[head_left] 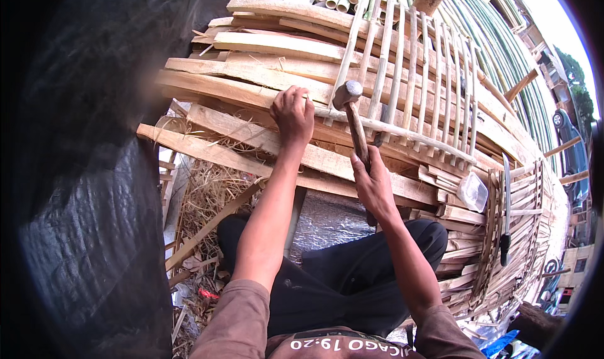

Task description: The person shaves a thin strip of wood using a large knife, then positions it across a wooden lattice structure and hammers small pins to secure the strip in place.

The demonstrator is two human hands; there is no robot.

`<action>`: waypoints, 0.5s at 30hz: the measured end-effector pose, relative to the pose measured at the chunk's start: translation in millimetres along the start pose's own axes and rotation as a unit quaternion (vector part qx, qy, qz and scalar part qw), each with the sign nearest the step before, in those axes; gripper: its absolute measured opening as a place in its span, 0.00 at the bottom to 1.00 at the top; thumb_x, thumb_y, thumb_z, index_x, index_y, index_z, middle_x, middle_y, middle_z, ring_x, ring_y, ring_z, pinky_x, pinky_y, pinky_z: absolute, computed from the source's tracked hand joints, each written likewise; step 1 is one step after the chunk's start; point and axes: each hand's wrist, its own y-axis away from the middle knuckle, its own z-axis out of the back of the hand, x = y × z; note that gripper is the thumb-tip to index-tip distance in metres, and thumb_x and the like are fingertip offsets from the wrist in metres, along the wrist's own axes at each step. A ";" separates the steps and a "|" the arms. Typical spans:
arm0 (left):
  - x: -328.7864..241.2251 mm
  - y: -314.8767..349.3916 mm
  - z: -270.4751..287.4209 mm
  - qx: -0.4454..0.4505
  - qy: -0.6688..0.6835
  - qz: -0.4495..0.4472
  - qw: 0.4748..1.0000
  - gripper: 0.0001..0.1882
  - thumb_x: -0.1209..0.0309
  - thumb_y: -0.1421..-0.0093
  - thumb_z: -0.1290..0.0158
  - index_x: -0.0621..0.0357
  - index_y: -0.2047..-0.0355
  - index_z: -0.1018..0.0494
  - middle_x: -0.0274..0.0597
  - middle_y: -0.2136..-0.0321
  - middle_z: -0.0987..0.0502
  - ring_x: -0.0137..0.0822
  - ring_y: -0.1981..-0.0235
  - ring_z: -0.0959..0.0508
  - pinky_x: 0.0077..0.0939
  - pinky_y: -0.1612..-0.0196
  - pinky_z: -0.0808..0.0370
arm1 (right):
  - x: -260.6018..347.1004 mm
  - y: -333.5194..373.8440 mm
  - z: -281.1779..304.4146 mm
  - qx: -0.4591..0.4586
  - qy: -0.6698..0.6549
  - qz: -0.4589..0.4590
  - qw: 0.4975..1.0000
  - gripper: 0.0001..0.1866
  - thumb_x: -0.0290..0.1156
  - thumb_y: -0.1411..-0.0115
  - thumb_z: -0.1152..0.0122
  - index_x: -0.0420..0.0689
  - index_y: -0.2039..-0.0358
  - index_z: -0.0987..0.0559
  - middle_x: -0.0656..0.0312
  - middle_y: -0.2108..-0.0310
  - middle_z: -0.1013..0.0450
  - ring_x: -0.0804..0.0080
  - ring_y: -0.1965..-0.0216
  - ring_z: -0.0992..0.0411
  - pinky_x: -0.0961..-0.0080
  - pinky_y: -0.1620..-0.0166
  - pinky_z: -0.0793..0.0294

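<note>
A ladder-like bamboo frame (412,76) lies over the planks, its many thin slats set into a round bamboo rail (434,144) on the near side. My left hand (293,115) is closed around the left end of this rail, with its fingers curled and partly hidden from view. In my right hand (374,182) is a hammer, gripped by its wooden handle (357,131). The metal hammer head (348,94) points up and away, above the frame near the rail's left part. I see a gap between the hammer head and my left hand.
Long wooden planks (229,92) are stacked under the frame. A clear plastic container (472,192) and a long knife (506,217) lie at the right. Bamboo poles (497,51) fill the far side; a dark sheet (94,233) hangs at the left. Shavings (211,192) cover the lower left.
</note>
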 end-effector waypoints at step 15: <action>-13.8 -4.5 7.4 0.009 0.000 0.075 0.997 0.12 0.60 0.39 0.46 0.53 0.65 0.19 0.32 0.52 0.24 0.41 0.49 0.29 0.45 0.42 0.41 | 2.2 -1.0 -2.7 -0.003 0.008 0.004 1.000 0.17 0.42 0.30 0.49 0.40 0.52 0.33 0.45 0.78 0.32 0.54 0.76 0.32 0.56 0.69 0.35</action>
